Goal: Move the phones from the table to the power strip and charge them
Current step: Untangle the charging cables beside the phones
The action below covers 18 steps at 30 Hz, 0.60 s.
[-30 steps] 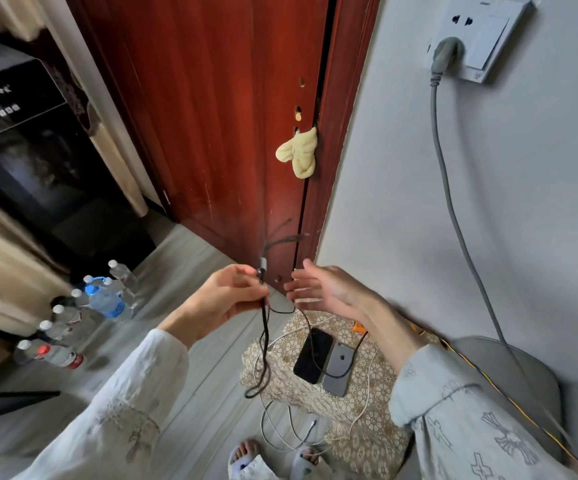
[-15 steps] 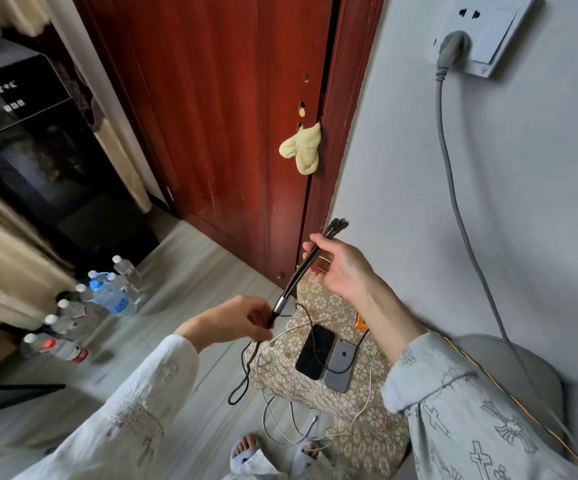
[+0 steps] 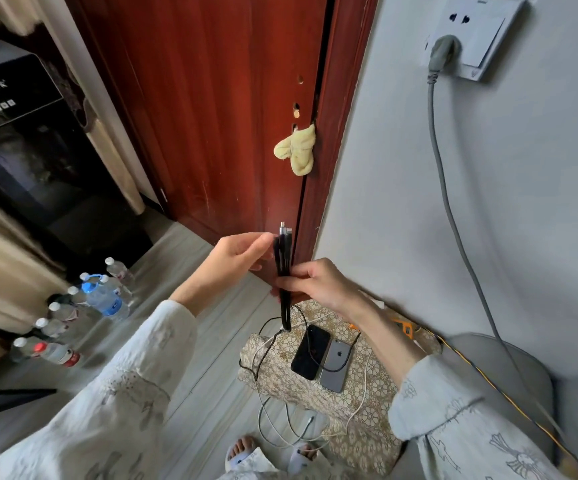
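The phones, a black phone and a grey phone, lie side by side and touching on the patterned cloth of the small table, nearer its far edge than its front edge, their long axes running from the person's side up toward the wall. Both lie face down or dark, well below the hands and a little to the right of them. The right hand is the nearer one; it sits above the table's far left corner with its fingers curled round a bundle of black charging cables, held upright. The left hand is out past the table's left edge, fingertips pinching the top of the same bundle just under the connector tips, as if sorting out which plug is which. From the right hand's grip the black cord drops to the cloth beside the black phone, and a thin loop of it crosses both phones. A white cable trails off the front edge toward the floor. I would judge that the next move turns on bringing one chosen tip down and rightward to the short end of a phone; I cannot tell which end holds the port. Any power strip is hard to make out behind the right forearm.
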{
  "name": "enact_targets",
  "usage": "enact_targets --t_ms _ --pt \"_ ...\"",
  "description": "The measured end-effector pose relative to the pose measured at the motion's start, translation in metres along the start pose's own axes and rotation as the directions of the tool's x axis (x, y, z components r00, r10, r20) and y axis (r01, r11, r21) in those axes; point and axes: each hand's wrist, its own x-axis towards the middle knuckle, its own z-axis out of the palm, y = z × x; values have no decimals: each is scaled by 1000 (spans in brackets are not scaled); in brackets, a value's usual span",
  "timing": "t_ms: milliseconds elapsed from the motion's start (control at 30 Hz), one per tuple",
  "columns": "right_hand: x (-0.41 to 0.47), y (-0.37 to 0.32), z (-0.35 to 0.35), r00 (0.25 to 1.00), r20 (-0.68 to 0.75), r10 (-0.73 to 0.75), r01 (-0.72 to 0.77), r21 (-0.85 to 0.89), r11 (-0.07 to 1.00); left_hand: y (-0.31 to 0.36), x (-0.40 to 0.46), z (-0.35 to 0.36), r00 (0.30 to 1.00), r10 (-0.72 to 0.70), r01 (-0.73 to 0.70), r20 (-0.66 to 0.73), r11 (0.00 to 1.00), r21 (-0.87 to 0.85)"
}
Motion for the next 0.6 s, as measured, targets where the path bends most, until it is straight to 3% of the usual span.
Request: enact_targets --t_ms 267,400,600 --pt "-1 6 7 1000 12 3 -3 4 1000 -3 -5 8 998 -38 26 -54 979 -203" --pt "-1 10 9 999 -31 -14 16 45 999 -7 -5 4 996 -65 48 -56 965 -257" --pt "1 14 11 992 -115 -57 52 -46 998 -12 -6 1 992 -122 105 -37 949 -298"
